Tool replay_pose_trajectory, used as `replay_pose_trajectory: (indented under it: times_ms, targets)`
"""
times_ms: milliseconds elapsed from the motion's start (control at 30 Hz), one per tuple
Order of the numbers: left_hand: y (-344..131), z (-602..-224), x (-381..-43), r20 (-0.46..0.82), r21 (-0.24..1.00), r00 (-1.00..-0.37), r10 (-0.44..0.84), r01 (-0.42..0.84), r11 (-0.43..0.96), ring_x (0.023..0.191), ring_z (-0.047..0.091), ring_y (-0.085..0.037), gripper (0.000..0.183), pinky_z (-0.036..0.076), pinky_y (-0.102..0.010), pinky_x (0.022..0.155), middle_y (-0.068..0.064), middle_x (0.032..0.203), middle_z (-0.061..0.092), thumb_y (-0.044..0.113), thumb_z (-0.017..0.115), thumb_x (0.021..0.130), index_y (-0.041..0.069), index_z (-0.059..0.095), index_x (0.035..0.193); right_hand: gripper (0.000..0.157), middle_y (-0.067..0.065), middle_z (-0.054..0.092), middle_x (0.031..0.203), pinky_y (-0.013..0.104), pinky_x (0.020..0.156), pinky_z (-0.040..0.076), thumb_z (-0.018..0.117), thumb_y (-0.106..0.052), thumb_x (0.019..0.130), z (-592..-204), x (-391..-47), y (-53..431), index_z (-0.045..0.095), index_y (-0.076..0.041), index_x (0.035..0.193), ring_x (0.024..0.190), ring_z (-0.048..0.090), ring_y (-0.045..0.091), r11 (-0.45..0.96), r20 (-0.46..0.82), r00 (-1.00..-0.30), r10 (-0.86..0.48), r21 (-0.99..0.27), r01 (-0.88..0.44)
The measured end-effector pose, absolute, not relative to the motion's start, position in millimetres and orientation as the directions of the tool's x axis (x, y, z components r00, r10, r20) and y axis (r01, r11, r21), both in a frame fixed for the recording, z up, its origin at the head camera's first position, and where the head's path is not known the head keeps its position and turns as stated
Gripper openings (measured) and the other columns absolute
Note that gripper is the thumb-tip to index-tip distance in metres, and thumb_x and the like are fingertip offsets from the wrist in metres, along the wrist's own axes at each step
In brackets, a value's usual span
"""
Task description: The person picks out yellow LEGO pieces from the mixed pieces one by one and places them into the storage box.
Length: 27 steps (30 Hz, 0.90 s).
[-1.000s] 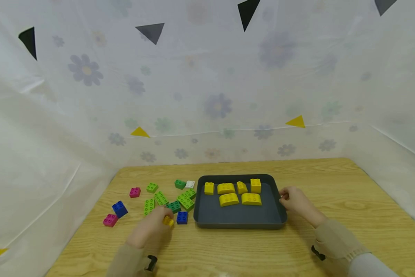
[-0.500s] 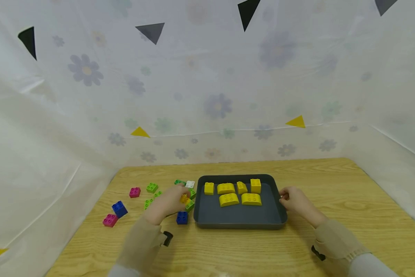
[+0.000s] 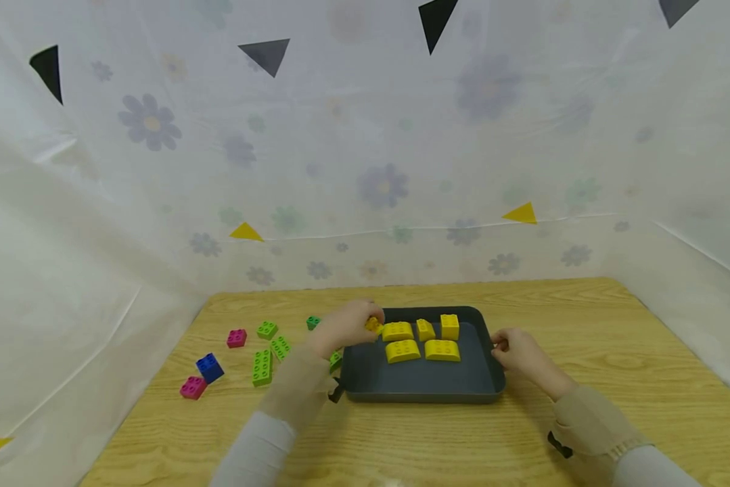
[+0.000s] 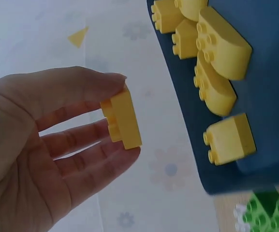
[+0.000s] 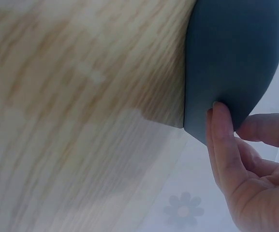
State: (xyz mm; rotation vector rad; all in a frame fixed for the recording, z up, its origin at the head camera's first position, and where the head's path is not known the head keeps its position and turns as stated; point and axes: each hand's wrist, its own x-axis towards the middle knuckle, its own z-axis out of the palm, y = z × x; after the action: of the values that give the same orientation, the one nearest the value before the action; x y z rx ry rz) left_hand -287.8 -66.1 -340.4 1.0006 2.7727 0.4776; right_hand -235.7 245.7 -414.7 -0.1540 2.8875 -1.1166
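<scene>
My left hand [image 3: 345,327] holds a small yellow toy brick [image 4: 127,118] between thumb and fingers, its studs facing the palm in the left wrist view. In the head view it is over the left back part of a dark grey tray [image 3: 422,397]. Inside the tray lie several yellow bricks, among them an arched brick [image 3: 403,351], another arched brick [image 3: 442,350] and a block [image 3: 450,327]. At the tray's right side, my right hand [image 3: 525,358] grips the edge; the right wrist view has fingertips [image 5: 222,118] against the outer wall [image 5: 231,58].
Left of the tray, loose bricks are spread on the wooden table [image 3: 438,446]: light green ones [image 3: 262,367], pink ones [image 3: 193,387] and a blue one [image 3: 210,367]. My left forearm hides some of them. A white flowered curtain [image 3: 377,135] stands behind.
My left hand has carried the yellow brick from the loose bricks rightward and away from me, up over the tray. The right hand and the tray stay where they were.
</scene>
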Motion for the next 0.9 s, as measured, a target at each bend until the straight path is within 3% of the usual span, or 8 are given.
replay_pose_trajectory:
  times_ms: [233, 500, 600, 700, 900]
  targets:
    - [-24, -342, -297, -0.074, 0.309, -0.704, 0.706, 0.657, 0.687, 0.088, 0.052, -0.014, 0.027, 0.046, -0.024, 0.075, -0.004, 0.113, 0.053, 0.015, 0.064, 0.086, 0.01, 0.062, 0.113, 0.026, 0.021, 0.057, 0.087, 0.03, 0.057, 0.052, 0.053, 0.007, 0.085, -415, -236, 246, 0.051, 0.021, 0.108, 0.074, 0.058, 0.025, 0.728, -0.016, -0.994, -0.105, -0.682, -0.066]
    - [24, -355, -298, -0.139, 0.255, -0.609, 0.78, 0.74, 0.623, 0.094, 0.052, -0.014, 0.025, 0.045, -0.02, 0.077, -0.004, 0.119, 0.052, 0.01, 0.062, 0.087, 0.011, 0.061, 0.111, 0.026, 0.021, 0.056, 0.087, 0.03, 0.057, 0.052, 0.053, 0.007, 0.086, -414, -237, 246, 0.051, 0.021, 0.108, 0.073, 0.058, 0.024, 0.727, -0.016, -0.994, -0.111, -0.683, -0.07]
    - [39, -360, -297, -0.156, 0.239, -0.582, 0.798, 0.762, 0.602, 0.112, 0.049, -0.014, 0.025, 0.044, -0.018, 0.082, -0.003, 0.122, 0.052, 0.01, 0.063, 0.086, 0.012, 0.062, 0.111, 0.025, 0.019, 0.056, 0.084, 0.03, 0.056, 0.052, 0.053, 0.008, 0.085, -415, -236, 246, 0.052, 0.021, 0.107, 0.07, 0.057, 0.022, 0.727, -0.01, -0.993, -0.114, -0.682, -0.076]
    - [52, -364, -296, -0.162, 0.204, -0.556, 0.815, 0.79, 0.579, 0.116, 0.047, -0.012, 0.025, 0.044, -0.016, 0.083, 0.0, 0.12, 0.053, 0.012, 0.064, 0.086, 0.014, 0.063, 0.111, 0.025, 0.018, 0.056, 0.083, 0.03, 0.056, 0.051, 0.053, 0.007, 0.085, -415, -236, 245, 0.052, 0.021, 0.106, 0.069, 0.057, 0.021, 0.727, -0.008, -0.993, -0.116, -0.682, -0.079]
    - [75, -368, -297, -0.186, 0.147, -0.515, 0.837, 0.828, 0.542, 0.093, 0.051, -0.006, 0.025, 0.042, -0.012, 0.073, 0.004, 0.108, 0.053, 0.013, 0.067, 0.083, 0.016, 0.064, 0.108, 0.026, 0.02, 0.056, 0.085, 0.03, 0.057, 0.052, 0.053, 0.007, 0.086, -415, -237, 244, 0.052, 0.02, 0.107, 0.07, 0.058, 0.022, 0.719, -0.017, -0.994, -0.111, -0.691, -0.069]
